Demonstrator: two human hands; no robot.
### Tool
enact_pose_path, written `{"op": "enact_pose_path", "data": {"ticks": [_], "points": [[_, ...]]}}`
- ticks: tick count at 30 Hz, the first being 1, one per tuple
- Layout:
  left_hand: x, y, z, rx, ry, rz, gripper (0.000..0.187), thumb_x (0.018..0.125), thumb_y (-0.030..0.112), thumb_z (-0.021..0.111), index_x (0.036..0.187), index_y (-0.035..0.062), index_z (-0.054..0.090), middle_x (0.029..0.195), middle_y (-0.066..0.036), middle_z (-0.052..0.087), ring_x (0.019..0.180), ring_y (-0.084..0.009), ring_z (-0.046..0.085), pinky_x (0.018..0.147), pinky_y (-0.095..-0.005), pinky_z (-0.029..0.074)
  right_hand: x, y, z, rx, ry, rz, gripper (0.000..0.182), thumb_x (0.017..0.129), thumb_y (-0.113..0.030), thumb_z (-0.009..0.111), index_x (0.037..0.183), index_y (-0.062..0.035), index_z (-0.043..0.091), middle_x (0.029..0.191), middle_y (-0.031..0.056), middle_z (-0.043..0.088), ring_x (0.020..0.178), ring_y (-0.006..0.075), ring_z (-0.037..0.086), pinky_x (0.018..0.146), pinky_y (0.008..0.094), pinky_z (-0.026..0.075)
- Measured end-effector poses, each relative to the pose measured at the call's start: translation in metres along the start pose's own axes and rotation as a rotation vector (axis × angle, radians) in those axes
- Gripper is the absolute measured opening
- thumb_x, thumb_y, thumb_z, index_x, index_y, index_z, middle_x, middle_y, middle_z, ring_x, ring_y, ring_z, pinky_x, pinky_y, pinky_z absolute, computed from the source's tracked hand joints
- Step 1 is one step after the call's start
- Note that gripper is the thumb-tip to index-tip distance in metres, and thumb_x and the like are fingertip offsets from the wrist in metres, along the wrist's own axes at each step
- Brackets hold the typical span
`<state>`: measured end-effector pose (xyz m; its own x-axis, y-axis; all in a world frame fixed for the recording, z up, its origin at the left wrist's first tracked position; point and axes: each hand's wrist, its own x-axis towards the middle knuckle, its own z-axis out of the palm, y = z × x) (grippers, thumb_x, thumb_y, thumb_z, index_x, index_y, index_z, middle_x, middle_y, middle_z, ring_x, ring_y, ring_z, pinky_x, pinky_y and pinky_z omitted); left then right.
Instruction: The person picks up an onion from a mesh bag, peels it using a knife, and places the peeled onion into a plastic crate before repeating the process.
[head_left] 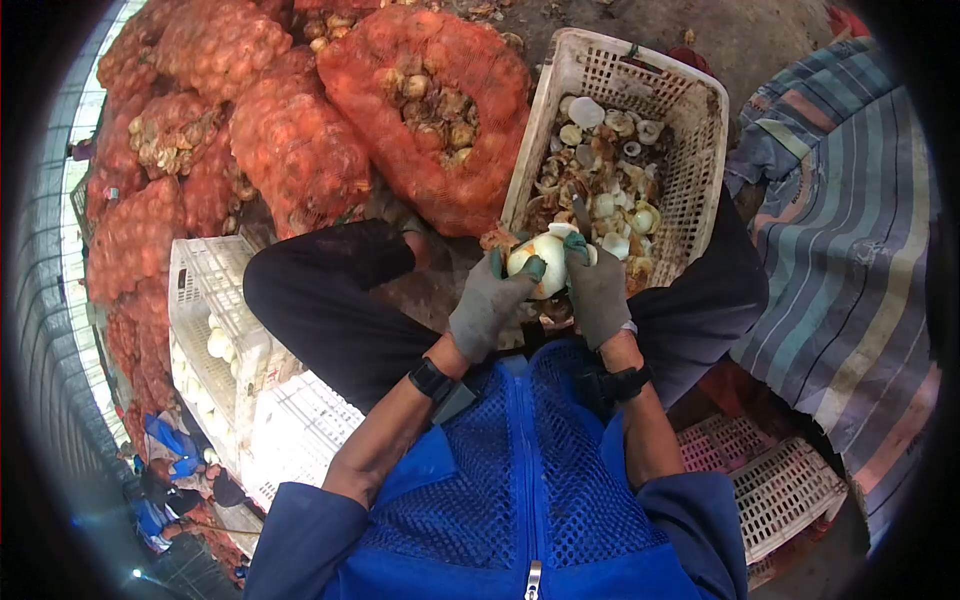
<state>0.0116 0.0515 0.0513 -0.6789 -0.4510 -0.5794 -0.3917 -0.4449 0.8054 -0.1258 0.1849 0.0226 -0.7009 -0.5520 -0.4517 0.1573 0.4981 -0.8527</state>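
Note:
My left hand (490, 305), in a grey-green glove, is wrapped round a mostly peeled white onion (543, 268) in front of my lap. Some brown skin still shows on the onion's left side. My gloved right hand (600, 300) is closed at the onion's right side, gripping a small knife whose blade (580, 212) points away from me; its handle is hidden in the fist. Just beyond both hands, a dirty white plastic crate (690, 175) contains onion skins and cut-off onion ends (605, 185).
Orange mesh sacks of onions (290, 150) are piled at the left; one large sack (440, 60) lies open. Crates of peeled onions (240, 350) stand at my left. Striped cloth (840, 250) and another crate (775, 500) are at right. People (185, 490) work at lower left.

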Motion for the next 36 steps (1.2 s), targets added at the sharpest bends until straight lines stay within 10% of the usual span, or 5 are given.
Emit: {"op": "enact_pose_path", "data": {"ticks": [19,26,28,30,36], "points": [[0.002,0.001,0.001,-0.202,-0.240,0.149,0.075,0.111,0.040,0.070,0.168,-0.0040,0.048,0.148,-0.014,0.068,0.129,-0.0202,0.070,0.111,-0.0357,0.058,-0.008,0.017,-0.017,-0.076,0.043,-0.554,0.028,0.105,-0.007,0.074,0.131,0.0034,0.078,0.100,0.0105,0.077,0.084,0.0165,0.075,0.073,0.0324,0.062],[0.001,-0.005,0.001,0.126,-0.028,0.223,0.061,0.117,0.038,0.064,0.160,-0.0050,0.055,0.140,-0.012,0.071,0.123,-0.0200,0.072,0.104,-0.0337,0.059,0.003,0.033,0.005,0.090,0.175,-0.411,0.019,0.110,-0.005,0.069,0.123,0.0031,0.080,0.105,0.0120,0.080,0.086,0.0194,0.078,0.074,0.0361,0.063],[0.004,0.000,0.009,-0.037,0.078,0.064,0.055,0.114,0.035,0.069,0.150,-0.0057,0.061,0.134,-0.013,0.073,0.115,-0.0206,0.074,0.096,-0.0327,0.062,0.012,0.048,0.002,-0.354,0.211,-0.755,0.019,0.113,-0.011,0.069,0.123,0.0017,0.080,0.102,0.0161,0.080,0.086,0.0267,0.079,0.078,0.0390,0.062],[0.005,-0.002,0.007,-0.035,0.084,0.082,0.052,0.112,0.036,0.073,0.143,-0.0057,0.066,0.125,-0.013,0.075,0.107,-0.0199,0.075,0.089,-0.0320,0.063,0.019,0.055,0.012,0.076,-0.004,-0.342,0.019,0.111,-0.009,0.070,0.125,-0.0012,0.080,0.098,0.0175,0.078,0.085,0.0303,0.079,0.078,0.0405,0.063],[-0.003,0.000,-0.008,0.114,0.015,0.090,0.054,0.113,0.043,0.069,0.137,-0.0052,0.071,0.114,-0.010,0.077,0.096,-0.0167,0.074,0.085,-0.0333,0.060,0.009,0.035,-0.011,-0.401,-0.069,-0.786,0.016,0.112,-0.017,0.072,0.123,-0.0109,0.081,0.084,0.0159,0.070,0.073,0.0311,0.074,0.063,0.0437,0.060]]}}
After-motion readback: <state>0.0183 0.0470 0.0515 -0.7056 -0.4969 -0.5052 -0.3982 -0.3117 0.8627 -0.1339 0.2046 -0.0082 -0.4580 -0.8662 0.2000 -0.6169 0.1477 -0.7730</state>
